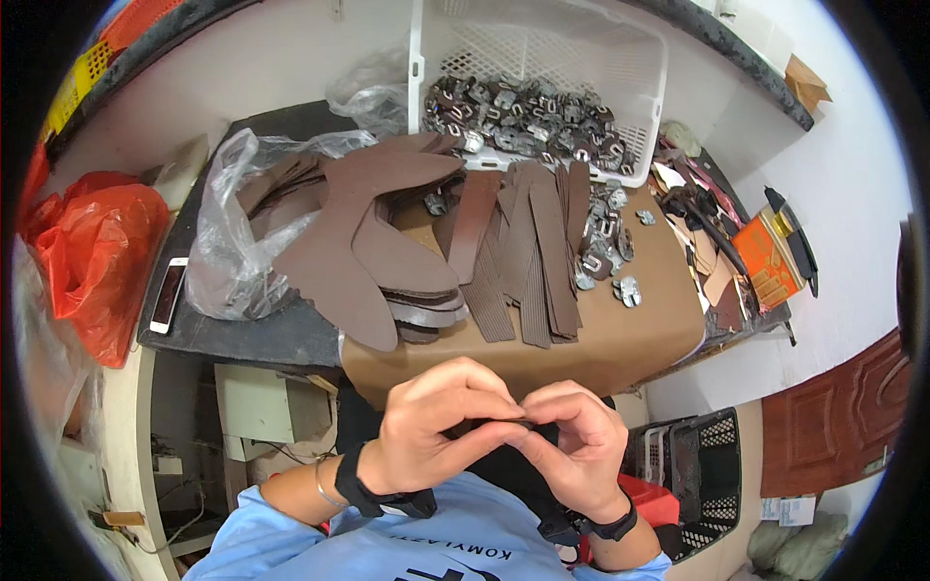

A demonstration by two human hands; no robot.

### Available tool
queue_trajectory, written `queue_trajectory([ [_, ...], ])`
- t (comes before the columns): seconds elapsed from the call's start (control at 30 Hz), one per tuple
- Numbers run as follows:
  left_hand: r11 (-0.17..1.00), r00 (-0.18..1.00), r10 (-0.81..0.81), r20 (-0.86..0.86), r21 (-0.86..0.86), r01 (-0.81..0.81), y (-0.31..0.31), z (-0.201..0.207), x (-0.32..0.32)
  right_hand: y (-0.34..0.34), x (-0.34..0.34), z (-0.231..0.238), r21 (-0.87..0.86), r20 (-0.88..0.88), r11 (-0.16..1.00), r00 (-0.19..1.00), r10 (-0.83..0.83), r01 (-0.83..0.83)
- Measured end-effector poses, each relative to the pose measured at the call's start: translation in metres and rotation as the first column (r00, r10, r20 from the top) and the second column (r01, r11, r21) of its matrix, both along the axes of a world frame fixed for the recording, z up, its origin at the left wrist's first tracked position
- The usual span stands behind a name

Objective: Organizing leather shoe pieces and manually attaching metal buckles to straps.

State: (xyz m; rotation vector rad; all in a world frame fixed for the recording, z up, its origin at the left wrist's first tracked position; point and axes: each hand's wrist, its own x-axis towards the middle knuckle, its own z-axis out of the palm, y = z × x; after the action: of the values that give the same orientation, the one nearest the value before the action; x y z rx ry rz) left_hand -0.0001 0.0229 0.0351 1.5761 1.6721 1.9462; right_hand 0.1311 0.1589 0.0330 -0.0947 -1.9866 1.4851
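In front of my chest, my left hand (pixel 423 424) and my right hand (pixel 583 443) meet with thumbs and forefingers pinched together. Between them is a thin dark brown piece (pixel 481 421), seen nearly edge-on and mostly covered by the fingers. Beyond my hands, ribbed brown strips (pixel 531 257) lie on a brown sheet (pixel 639 334) over the table. Left of the strips rests a stack of curved, flat brown cut pieces (pixel 334 247). Small metal buckle-like fittings (pixel 605 232) are scattered to the right of the strips.
A white plastic basket (pixel 657 107) full of metal fittings tilts at the back. Clear plastic bag (pixel 228 228), phone (pixel 169 295) and red bag (pixel 102 252) are at left. Scraps (pixel 712 257) and an orange box (pixel 765 254) sit at right; a black crate (pixel 722 484) stands below.
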Motion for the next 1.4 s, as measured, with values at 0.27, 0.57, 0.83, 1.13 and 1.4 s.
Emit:
queue_trajectory([
  [0.27,0.561,0.433,0.637,-0.637,-0.002,-0.828,-0.034,0.049,-0.114,0.010,0.005,0.009,0.092,0.020,0.991,0.995,0.093,-0.095],
  [0.57,0.584,0.620,0.608,-0.496,-0.249,-0.772,-0.026,0.044,-0.125,0.017,0.010,0.011,0.168,0.058,0.968,0.982,0.179,-0.187],
  [0.83,0.609,0.557,0.677,-0.481,-0.060,-0.791,-0.021,0.045,-0.124,0.021,0.022,0.003,0.147,0.091,0.964,0.974,0.208,-0.219],
  [1.13,0.854,0.824,0.520,-0.224,0.143,-0.500,-0.020,0.047,-0.032,0.018,0.026,0.015,-0.483,-0.193,0.768,0.907,0.374,-0.420],
  [1.4,0.988,0.944,0.112,-0.312,0.138,-0.071,0.002,-0.002,0.005,0.014,0.013,0.002,-0.354,-0.254,0.873,0.933,0.255,-0.335],
])
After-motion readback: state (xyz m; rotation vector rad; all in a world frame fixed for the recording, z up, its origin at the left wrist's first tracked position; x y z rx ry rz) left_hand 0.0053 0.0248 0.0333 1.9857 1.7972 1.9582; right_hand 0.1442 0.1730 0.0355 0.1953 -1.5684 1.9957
